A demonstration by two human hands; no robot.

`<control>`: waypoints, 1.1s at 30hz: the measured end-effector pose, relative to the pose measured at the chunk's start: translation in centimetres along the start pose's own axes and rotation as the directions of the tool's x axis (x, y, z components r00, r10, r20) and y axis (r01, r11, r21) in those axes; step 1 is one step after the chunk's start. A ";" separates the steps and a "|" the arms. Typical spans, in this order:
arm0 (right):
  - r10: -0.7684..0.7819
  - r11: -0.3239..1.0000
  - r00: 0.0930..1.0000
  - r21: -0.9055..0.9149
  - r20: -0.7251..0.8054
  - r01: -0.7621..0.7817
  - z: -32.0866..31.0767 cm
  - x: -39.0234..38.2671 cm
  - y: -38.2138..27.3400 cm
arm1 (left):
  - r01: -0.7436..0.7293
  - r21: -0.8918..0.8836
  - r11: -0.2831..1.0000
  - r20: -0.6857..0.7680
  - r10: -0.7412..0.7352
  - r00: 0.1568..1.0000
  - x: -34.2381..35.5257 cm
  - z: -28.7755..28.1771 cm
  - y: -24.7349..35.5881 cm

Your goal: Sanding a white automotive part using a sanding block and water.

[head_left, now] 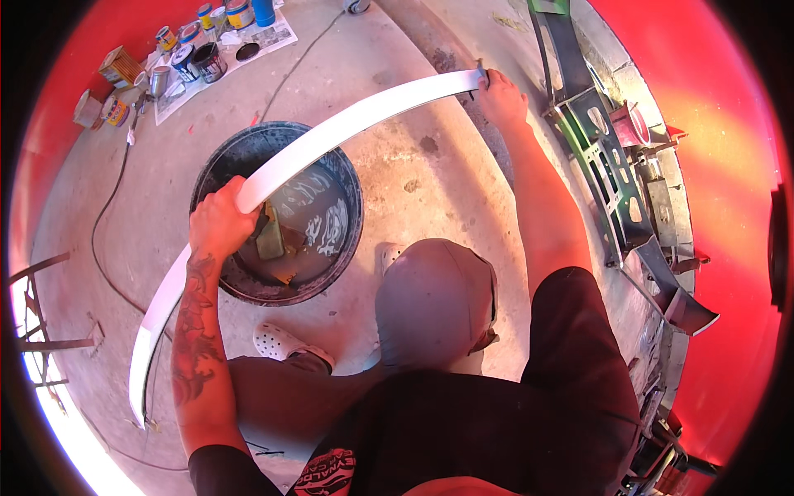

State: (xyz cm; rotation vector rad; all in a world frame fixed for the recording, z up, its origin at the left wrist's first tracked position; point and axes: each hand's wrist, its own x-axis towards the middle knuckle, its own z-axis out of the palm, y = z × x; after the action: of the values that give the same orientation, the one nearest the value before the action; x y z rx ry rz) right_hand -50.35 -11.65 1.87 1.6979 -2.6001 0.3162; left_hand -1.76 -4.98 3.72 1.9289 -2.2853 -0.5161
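A long, curved white strip (356, 116) slants across the view, its near end low at the left. My left hand (222, 217) is closed around its middle, over the rim of a round black tub (217, 169). My right hand (501, 97) is closed on the far end, where a small dark piece shows at the fingertips. In the tub, cloudy grey water (310, 227) holds pale patches. A yellowish block (270, 236) shows there, just past my left fingers. What the fingers on the strip's underside touch is hidden.
Several paint cans (208, 62) stand on spread newspaper (169, 107) at the far left. A cable (101, 240) runs over the concrete floor. Dark metal or plastic frame parts (608, 165) line the right side, beside a red wall (728, 207). My clog (285, 341) is near the tub.
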 end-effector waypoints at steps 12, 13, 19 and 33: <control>-0.099 0.993 0.990 -0.066 -0.100 0.093 0.8 -0.7 1.0 | -0.016 -0.012 1.000 -0.002 0.016 1.000 0.1 0.2 -0.1; -0.163 0.984 0.984 -0.088 -0.072 0.156 0.6 -1.5 -0.6 | -0.015 0.001 1.000 0.007 0.015 1.000 0.2 0.1 -0.1; -0.548 0.828 0.821 0.035 -0.158 0.560 1.6 -10.2 -10.9 | -0.005 -0.021 1.000 0.003 0.005 1.000 -0.1 0.2 -0.2; -0.231 0.972 0.963 -0.086 -0.140 0.221 3.1 -2.2 -1.8 | -0.008 -0.018 1.000 -0.006 0.008 1.000 0.1 -0.1 0.4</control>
State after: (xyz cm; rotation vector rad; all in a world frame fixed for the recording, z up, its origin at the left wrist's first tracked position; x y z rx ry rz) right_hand -47.56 -10.92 -1.21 1.8467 -2.2591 0.3268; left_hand -2.11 -5.09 3.96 1.9095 -2.2756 -0.5282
